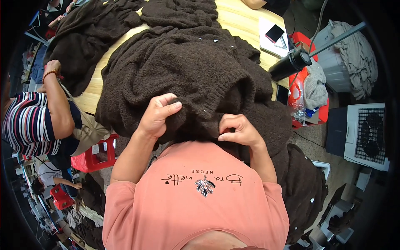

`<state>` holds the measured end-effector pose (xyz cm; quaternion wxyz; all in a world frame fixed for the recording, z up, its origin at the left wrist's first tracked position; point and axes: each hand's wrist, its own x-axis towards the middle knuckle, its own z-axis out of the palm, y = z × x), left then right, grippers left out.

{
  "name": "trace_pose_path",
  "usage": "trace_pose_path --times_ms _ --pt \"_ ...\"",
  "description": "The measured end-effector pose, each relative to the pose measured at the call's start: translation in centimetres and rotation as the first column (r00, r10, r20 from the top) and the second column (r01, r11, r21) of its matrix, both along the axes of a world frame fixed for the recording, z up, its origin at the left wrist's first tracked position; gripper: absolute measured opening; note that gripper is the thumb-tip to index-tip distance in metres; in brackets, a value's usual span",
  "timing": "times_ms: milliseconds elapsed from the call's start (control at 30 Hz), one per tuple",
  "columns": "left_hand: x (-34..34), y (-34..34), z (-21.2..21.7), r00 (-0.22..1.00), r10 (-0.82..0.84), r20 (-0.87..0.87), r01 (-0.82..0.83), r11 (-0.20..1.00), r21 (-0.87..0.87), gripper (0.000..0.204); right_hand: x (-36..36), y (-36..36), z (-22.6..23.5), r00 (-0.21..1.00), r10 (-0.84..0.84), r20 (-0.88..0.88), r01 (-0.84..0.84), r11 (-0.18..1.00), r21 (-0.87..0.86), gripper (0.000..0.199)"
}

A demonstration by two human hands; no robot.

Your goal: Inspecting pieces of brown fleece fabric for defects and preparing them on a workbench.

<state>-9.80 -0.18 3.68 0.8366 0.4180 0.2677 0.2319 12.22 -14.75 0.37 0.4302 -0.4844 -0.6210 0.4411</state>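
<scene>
A large dark brown knitted garment (166, 62) lies heaped over the table edge in front of me and hangs toward my lap. My left hand (160, 112) pinches a fold of it between thumb and fingers. A short way to the right, my right hand (237, 130) is closed with the fingers curled and the thumb pressed in, gripping the same knit near its lower edge. Between the two hands the fabric sags, with a small pale speck on it. What lies under the folds is hidden.
The wooden table (237, 18) carries more brown knits (96, 29), a black bottle (291, 64) and a phone (275, 33) on a white box. A co-worker in a striped top (31, 116) sits at left near a red stool (98, 156). Right stand a red crate (318, 114) and a fan (368, 131).
</scene>
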Motion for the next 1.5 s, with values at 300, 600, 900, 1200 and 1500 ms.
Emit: trace_pose_path --times_ms 300,600,900,1200,1500 --pt "0.1 0.0 1.5 0.995 -0.089 0.039 0.085 0.992 0.093 0.012 -0.6 0.8 -1.7 0.978 -0.078 0.191 0.081 0.997 -0.010 0.028" --pt "-0.6 0.8 1.8 0.998 -0.037 0.057 0.039 0.999 -0.025 0.016 1.0 -0.9 0.0 0.907 -0.216 -0.362 0.120 0.955 -0.270 0.034" --pt "0.3 -0.2 2.3 0.995 -0.086 0.042 0.085 0.996 0.021 0.008 -0.8 -1.3 3.6 0.839 -0.500 0.214 0.384 0.824 0.417 0.028" --pt "3.9 -2.4 2.9 0.954 -0.197 -0.228 0.264 0.910 0.321 0.005 -4.7 0.4 5.5 0.833 -0.371 0.410 -0.093 0.637 0.765 0.022" --pt "3.2 -1.5 2.2 0.883 -0.337 -0.326 0.410 0.893 0.187 0.008 -4.7 1.5 3.6 0.815 -0.510 0.277 0.086 0.579 0.811 0.019"
